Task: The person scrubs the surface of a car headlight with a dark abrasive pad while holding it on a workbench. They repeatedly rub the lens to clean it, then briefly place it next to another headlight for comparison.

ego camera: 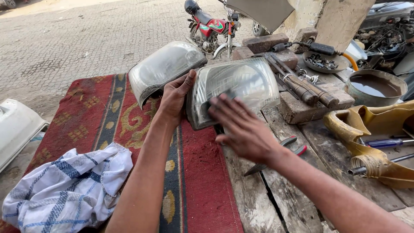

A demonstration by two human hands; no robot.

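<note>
A hazy clear-lens car headlight (246, 84) stands tilted on the edge of a red patterned rug (86, 112). My left hand (174, 97) grips its left edge, thumb up along the rim. My right hand (241, 127) lies flat against the lens, blurred, pressing a small dark pad (224, 97) on the lens under its fingertips. A second hazy headlight (161, 69) lies just behind and left of the first one.
A blue-and-white checked cloth (69, 190) lies on the rug's near left. Red-handled pliers (284, 149) rest on the plank bench at right. Bricks (302, 108), long metal tools (302, 84), a water basin (375, 86) and a yellow plastic container (371, 142) crowd the right. A red motorcycle (211, 28) stands behind.
</note>
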